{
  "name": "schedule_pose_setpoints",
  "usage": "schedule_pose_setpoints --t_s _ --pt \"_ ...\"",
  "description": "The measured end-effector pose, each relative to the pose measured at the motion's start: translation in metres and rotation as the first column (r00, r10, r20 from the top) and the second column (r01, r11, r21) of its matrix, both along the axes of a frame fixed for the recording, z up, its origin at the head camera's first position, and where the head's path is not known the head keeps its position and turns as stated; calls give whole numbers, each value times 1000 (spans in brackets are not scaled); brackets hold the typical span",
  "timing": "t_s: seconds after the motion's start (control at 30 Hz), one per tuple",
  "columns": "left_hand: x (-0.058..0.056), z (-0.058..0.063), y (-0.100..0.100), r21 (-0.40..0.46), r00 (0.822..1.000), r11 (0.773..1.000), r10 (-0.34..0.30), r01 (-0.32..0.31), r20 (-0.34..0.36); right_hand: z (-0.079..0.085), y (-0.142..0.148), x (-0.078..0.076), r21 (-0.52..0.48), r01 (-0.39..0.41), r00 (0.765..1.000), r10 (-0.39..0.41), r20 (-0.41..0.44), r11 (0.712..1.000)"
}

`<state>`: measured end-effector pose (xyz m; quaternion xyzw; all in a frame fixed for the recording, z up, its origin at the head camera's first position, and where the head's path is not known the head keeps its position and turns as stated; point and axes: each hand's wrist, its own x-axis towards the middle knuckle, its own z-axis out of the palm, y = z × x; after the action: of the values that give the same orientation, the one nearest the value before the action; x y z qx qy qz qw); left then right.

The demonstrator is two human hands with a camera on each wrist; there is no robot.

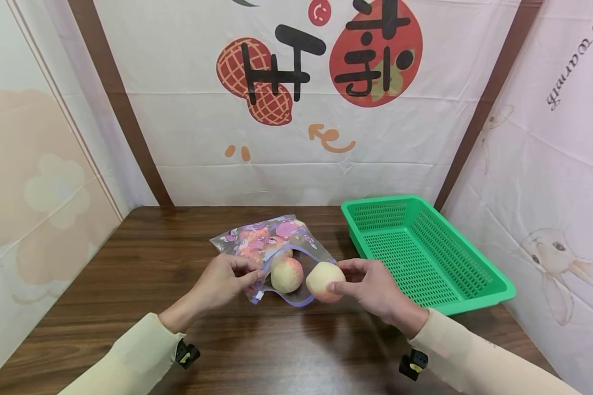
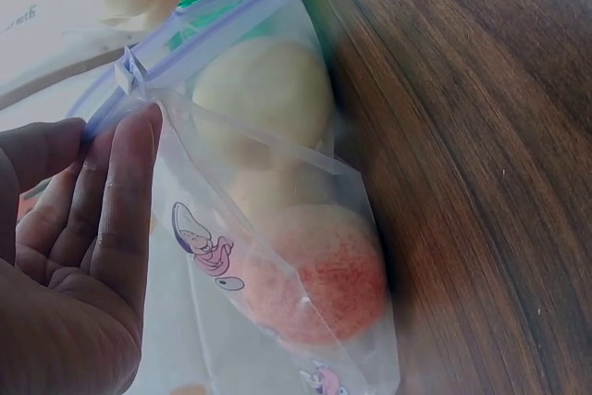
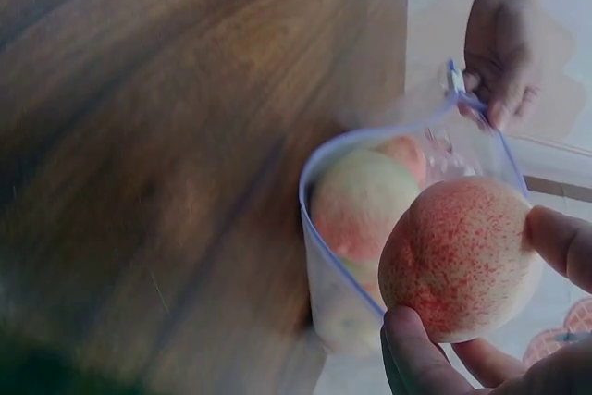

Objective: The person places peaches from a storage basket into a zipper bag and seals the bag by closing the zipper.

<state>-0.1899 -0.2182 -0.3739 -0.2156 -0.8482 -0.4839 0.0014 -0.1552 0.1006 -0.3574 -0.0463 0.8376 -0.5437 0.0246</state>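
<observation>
A clear zip bag (image 1: 312, 246) with purple prints and a purple zip rim lies on the table, its mouth spread toward me. Several peaches are inside; one peach (image 1: 287, 275) sits right at the mouth. My left hand (image 1: 225, 281) pinches the rim beside the white slider (image 2: 130, 71). At the mouth's right side, my right hand (image 1: 373, 286) holds another peach (image 3: 462, 259) between thumb and fingers, outside the bag. This peach is pale with red speckles, and overlaps the rim in the head view.
A green plastic basket (image 1: 474, 263) with slotted walls stands right of the bag, close behind my right hand. The brown wooden table (image 1: 143, 258) runs back to a printed cloth wall (image 1: 188, 137). More printed cloth hangs at both sides.
</observation>
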Motion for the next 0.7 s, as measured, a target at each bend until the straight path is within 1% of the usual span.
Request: schedule_pose_setpoints --t_s 0.13,0.4,0.5,0.7 --pt "0 0 -1 5 1000 1000 -1 1 -4 -9 -10 0 -35 19 1000 -19 -14 999" --pt "2 3 0 5 1000 1000 -9 9 -3 -22 -28 0 -27 89 991 -91 -94 996" --pt "2 3 0 -2 1000 1000 -11 11 -5 -26 -34 0 -27 116 984 -119 -130 993" --pt "0 2 1 -9 1000 1000 -22 22 7 -37 -45 -1 -79 153 966 -166 -201 985"
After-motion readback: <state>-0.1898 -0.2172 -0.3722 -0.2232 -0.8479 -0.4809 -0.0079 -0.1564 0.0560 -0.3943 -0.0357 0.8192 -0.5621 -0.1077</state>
